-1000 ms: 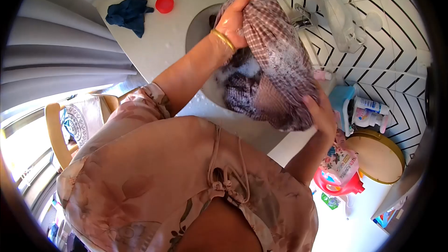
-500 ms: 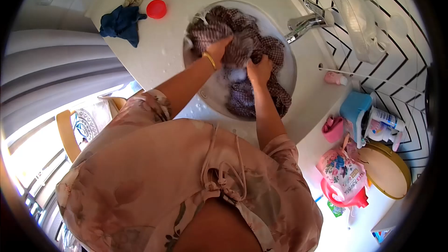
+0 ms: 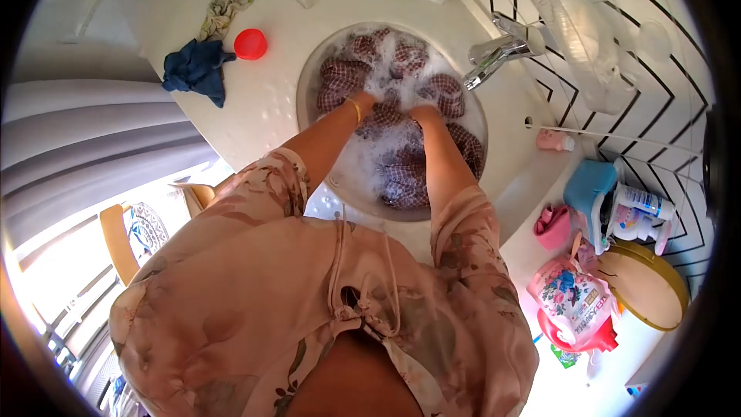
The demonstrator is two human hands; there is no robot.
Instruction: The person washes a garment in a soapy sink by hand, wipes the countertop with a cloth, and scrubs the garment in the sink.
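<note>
Sudsy checked cloth (image 3: 404,183) in a basin (image 3: 309,106) is touched by left hand (image 3: 363,100) and right hand (image 3: 423,114); the hidden fingers' hold cannot be told

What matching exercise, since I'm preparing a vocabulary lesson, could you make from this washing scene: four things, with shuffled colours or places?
1. Checked cloth
2. Tap
3. Bangle
4. Curtain

A. Grey
B. Gold-coloured
C. In the sudsy basin
D. Silver

Pairs: 1-C, 2-D, 3-B, 4-A
</note>
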